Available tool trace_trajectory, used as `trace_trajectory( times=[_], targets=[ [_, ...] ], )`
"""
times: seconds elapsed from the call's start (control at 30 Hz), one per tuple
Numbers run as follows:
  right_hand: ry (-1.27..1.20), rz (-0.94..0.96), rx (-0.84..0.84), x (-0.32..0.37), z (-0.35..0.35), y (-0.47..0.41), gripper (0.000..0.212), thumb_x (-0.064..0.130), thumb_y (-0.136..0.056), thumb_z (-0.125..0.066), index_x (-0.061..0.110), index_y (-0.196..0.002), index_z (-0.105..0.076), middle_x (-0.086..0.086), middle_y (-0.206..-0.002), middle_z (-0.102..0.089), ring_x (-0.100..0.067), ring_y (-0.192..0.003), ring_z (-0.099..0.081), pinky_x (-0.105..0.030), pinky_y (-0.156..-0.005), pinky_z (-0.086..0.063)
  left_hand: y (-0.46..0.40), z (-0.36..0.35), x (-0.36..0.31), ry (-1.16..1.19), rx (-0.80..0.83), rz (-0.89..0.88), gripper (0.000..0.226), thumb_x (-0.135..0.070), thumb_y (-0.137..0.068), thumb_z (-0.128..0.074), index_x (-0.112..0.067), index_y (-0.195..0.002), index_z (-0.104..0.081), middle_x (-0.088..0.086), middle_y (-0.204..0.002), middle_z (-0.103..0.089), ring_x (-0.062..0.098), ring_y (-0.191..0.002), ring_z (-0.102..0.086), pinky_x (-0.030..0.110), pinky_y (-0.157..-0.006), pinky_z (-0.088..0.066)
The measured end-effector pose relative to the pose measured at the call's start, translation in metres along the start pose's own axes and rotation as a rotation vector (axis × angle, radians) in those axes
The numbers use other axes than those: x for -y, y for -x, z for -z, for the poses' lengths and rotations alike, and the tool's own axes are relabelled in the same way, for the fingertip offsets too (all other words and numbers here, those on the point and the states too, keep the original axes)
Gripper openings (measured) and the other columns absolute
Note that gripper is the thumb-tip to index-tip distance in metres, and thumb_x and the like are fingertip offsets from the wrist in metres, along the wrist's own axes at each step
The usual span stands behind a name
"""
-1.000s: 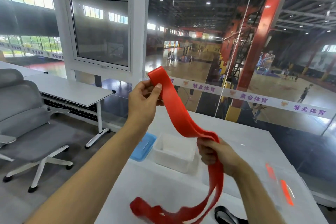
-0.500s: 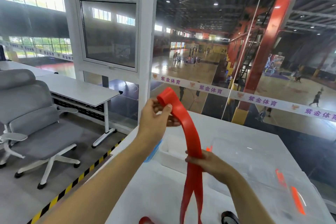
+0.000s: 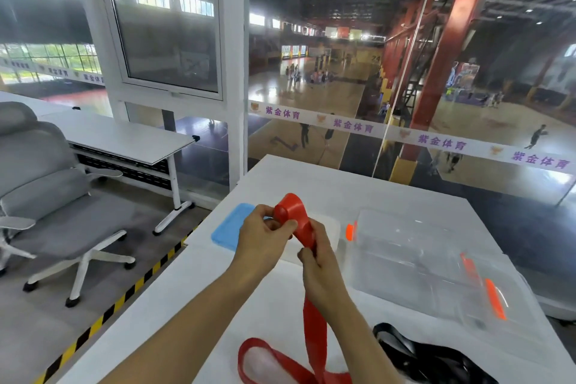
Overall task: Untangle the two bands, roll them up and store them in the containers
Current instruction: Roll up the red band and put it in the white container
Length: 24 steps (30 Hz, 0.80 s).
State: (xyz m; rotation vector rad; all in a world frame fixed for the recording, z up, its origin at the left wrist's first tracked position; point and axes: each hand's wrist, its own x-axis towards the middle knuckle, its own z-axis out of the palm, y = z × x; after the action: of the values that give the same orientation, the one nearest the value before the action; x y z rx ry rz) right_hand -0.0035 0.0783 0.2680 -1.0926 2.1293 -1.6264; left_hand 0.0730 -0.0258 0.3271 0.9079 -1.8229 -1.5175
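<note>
above the white table (image 3: 358, 193), the left hand (image 3: 265, 238) and right hand (image 3: 321, 268), earlier spread apart, have come together pinching the red band (image 3: 296, 215), so rolling looks begun while the black band (image 3: 436, 358) lies free nearby.

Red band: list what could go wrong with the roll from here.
1. The red band has only its first turn formed at the left hand; if that grip slackens, it may spring open.
2. Its tail loops on the table beside the black band; pulling it in could snag them again.
</note>
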Motion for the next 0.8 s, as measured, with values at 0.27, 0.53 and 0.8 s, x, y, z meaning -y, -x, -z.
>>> trace_trajectory(
  times=[0.27,0.53,0.8],
  targets=[
    [0.359,0.090,0.159,-0.011,0.031,0.003,0.031,0.020,-0.087,-0.062,0.034,-0.114,-0.066,0.014,-0.101,-0.069,-0.005,-0.093,-0.063,-0.025,-0.085,-0.050,-0.001,0.043,0.019,-0.422,0.535,-0.215,0.052,-0.025,-0.094,-0.072,-0.042,-0.139,-0.053,-0.011,-0.130,-0.058,0.013,-0.103,-0.066,0.027,-0.090,-0.060],
    [0.446,0.044,0.244,-0.010,0.038,0.010,0.013,0.025,-0.096,-0.062,0.033,-0.098,-0.072,0.015,-0.076,-0.067,-0.003,-0.072,-0.059,-0.020,-0.069,-0.043,0.018,0.037,0.027,-0.972,0.510,-0.441,0.045,-0.036,-0.093,-0.066,-0.034,-0.134,-0.048,-0.009,-0.130,-0.053,0.012,-0.109,-0.061,0.033,-0.095,-0.054],
    [0.335,-0.015,0.292,0.004,0.053,0.020,0.041,0.031,-0.104,-0.056,0.057,-0.135,-0.050,0.016,-0.080,-0.059,-0.001,-0.067,-0.053,-0.018,-0.071,-0.046,0.028,0.029,0.033,-0.869,0.382,-0.447,0.024,-0.040,-0.109,-0.031,-0.024,-0.104,-0.049,-0.005,-0.092,-0.059,0.016,-0.080,-0.059,0.038,-0.074,-0.055]
  ],
)
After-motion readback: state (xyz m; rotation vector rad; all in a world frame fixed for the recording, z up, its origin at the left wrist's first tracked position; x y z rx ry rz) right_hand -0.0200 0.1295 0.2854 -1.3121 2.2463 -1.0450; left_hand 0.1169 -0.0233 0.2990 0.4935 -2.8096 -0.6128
